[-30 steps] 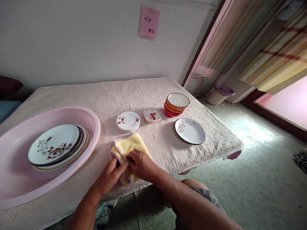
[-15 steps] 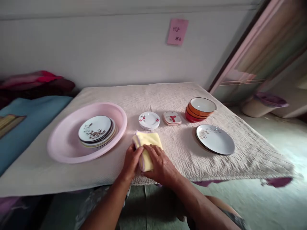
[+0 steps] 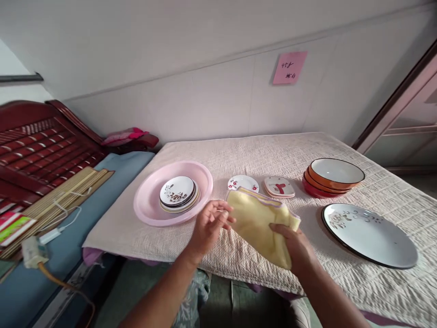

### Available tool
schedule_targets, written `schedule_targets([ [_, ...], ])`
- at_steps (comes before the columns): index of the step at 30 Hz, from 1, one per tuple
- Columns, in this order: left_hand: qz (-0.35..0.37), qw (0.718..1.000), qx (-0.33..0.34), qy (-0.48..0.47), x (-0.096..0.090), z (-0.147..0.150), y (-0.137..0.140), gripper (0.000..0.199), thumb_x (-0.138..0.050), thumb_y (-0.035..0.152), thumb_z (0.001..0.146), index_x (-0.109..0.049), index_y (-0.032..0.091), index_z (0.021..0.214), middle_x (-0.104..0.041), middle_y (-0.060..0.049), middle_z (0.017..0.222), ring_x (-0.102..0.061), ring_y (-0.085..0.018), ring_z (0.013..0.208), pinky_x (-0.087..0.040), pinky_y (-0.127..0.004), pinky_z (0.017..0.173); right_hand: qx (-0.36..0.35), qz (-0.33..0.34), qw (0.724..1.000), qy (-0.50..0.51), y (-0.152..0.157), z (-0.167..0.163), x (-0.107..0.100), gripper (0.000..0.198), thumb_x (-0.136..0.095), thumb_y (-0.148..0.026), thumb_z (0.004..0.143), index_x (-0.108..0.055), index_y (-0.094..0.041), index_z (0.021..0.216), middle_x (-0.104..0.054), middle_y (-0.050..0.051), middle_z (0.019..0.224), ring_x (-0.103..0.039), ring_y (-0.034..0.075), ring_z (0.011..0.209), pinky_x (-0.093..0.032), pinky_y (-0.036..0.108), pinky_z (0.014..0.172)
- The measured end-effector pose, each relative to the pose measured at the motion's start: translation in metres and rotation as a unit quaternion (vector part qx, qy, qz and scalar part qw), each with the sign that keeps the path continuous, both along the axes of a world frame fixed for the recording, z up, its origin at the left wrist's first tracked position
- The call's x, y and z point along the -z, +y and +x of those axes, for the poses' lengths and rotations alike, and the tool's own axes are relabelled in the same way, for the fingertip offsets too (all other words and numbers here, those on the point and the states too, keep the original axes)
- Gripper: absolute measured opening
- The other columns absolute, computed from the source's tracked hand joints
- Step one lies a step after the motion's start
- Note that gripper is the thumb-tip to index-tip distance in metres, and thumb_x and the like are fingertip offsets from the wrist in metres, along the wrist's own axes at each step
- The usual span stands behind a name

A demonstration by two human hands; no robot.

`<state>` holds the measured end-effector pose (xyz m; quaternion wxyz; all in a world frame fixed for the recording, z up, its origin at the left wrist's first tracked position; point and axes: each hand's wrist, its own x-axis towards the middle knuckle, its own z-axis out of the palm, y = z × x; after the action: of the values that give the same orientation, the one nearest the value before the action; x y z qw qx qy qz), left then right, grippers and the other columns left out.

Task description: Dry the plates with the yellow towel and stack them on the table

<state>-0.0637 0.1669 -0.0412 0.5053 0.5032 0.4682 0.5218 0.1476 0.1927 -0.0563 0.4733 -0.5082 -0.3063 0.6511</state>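
A folded yellow cloth (image 3: 257, 223) with a purple edge hangs above the table's near side, gripped at its right end by my right hand (image 3: 290, 243). My left hand (image 3: 211, 221) is open beside the cloth's left edge, its fingers apart and curved. Just beyond the cloth lie a small stack of white flowered plates (image 3: 243, 182), partly covered by it, and square red-patterned dishes (image 3: 279, 187). To the left, a pink basin (image 3: 145, 205) holds a stack of patterned plates (image 3: 176, 191).
Orange and red bowls (image 3: 336, 175) are stacked at the right, with large oval plates (image 3: 370, 234) nearer me. A quilted cover (image 3: 239, 148) lies over the table. On the left stand a wooden bench (image 3: 51, 136) with a blue cushion and a power strip (image 3: 34, 252). A pink note (image 3: 290, 67) is on the wall.
My left hand has let go of the cloth and opened. My right hand has lifted the cloth off the table, and it has partly unfolded. The view has turned left.
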Motion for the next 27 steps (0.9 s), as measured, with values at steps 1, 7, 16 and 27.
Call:
schedule_targets([
  [1, -0.002, 0.999, -0.019, 0.035, -0.004, -0.017, 0.003, 0.04, -0.057, 0.043, 0.088, -0.053, 0.017, 0.118, -0.062, -0.014, 0.121, -0.068, -0.019, 0.092, -0.055, -0.029, 0.072, 0.017, -0.052, 0.998, 0.024, 0.001, 0.005, -0.001, 0.049, -0.07, -0.03, 0.058, -0.061, -0.016, 0.104, -0.072, 0.01, 0.076, -0.069, 0.031, 0.066, -0.056, 0.041, 0.057],
  [7, -0.138, 0.914, -0.241, 0.295, -0.031, -0.139, 0.043, 0.038, -0.059, 0.039, 0.083, -0.058, 0.013, 0.111, -0.071, -0.011, 0.099, -0.07, -0.019, 0.085, -0.054, -0.024, 0.064, 0.05, -0.122, 0.987, 0.096, 0.008, 0.021, 0.005, 0.057, -0.064, -0.033, 0.065, -0.056, -0.015, 0.119, -0.071, 0.01, 0.081, -0.07, 0.029, 0.067, -0.057, 0.04, 0.057],
  [16, -0.314, 0.817, -0.277, 0.395, -0.017, -0.223, 0.074, 0.033, -0.079, 0.034, 0.063, -0.06, 0.011, 0.079, -0.064, -0.007, 0.055, -0.067, -0.025, 0.059, -0.05, -0.029, 0.053, 0.071, -0.153, 0.98, 0.109, 0.009, 0.017, 0.016, 0.055, -0.069, -0.033, 0.064, -0.056, -0.015, 0.115, -0.068, 0.005, 0.07, -0.064, 0.024, 0.054, -0.054, 0.038, 0.053],
  [27, -0.397, 0.813, -0.245, 0.35, -0.009, -0.232, 0.086, 0.033, -0.06, 0.036, 0.09, -0.06, 0.013, 0.114, -0.064, -0.009, 0.109, -0.064, -0.019, 0.091, -0.055, -0.037, 0.078, 0.054, -0.163, 0.978, 0.121, 0.005, 0.017, 0.014, 0.051, -0.068, -0.029, 0.068, -0.058, -0.012, 0.116, -0.069, 0.007, 0.068, -0.065, 0.026, 0.052, -0.053, 0.037, 0.048],
])
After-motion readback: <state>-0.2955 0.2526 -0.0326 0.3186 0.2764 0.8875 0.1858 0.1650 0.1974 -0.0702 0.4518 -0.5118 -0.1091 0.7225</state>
